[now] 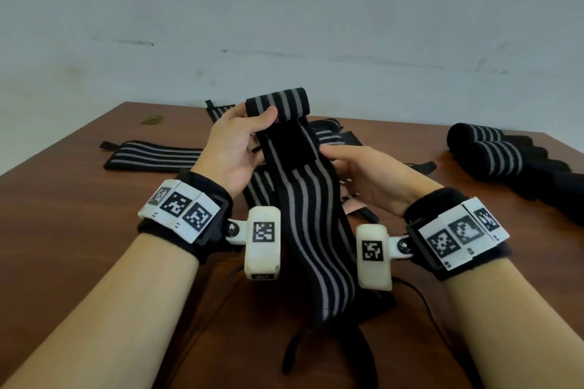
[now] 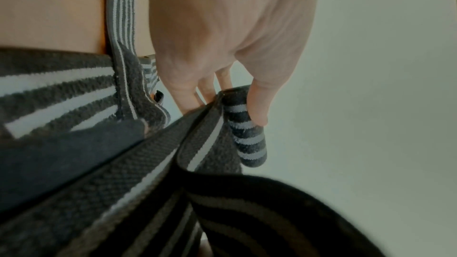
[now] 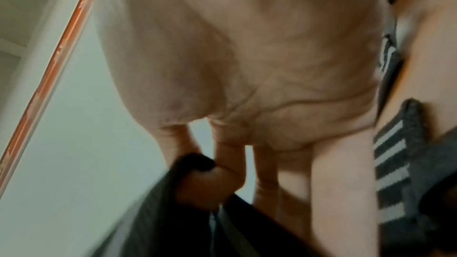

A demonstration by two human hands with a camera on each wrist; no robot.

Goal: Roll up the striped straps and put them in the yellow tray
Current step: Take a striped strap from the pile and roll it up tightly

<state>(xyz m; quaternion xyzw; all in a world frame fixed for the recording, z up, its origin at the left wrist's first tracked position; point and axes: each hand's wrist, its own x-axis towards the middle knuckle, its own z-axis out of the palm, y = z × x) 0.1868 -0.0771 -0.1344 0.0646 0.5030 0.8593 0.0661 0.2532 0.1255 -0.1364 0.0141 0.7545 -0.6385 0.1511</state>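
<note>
Desk (image 1: 79, 199) of dark brown wood was seen to carry the whole set of straps; no yellow tray was visible in any view. Flat, unrolled straps (image 1: 151, 155) were spread across the middle and left of the surface, while two finished rolls (image 1: 493, 151) lay together at the far right, well apart from the hands.

One striped strap (image 1: 303, 215) was held up above the desk, its tail hanging toward the near edge and its upper end already wound into a small roll (image 1: 278, 103). A plain black patch, judged to be a fastening pad, was seen just below that roll.

Left hand (image 1: 235, 148) was closed on the roll, thumb across the front and the fingers (image 2: 190, 97) curled behind the band, as the left wrist view confirmed. Right hand (image 1: 363, 177) was set against the strap's right edge below the roll; in the right wrist view its fingers (image 3: 205, 189) appeared pinched on dark fabric, though that picture was blurred.

Handling was judged as follows: the strap looked light, soft and elastic, with a woven, non-slippery face, and nothing about it seemed fragile. A roll of such webbing would be expected to spring loose if released, so hold was best taken across the roll's full width, with the free length kept taut from its edges.
</note>
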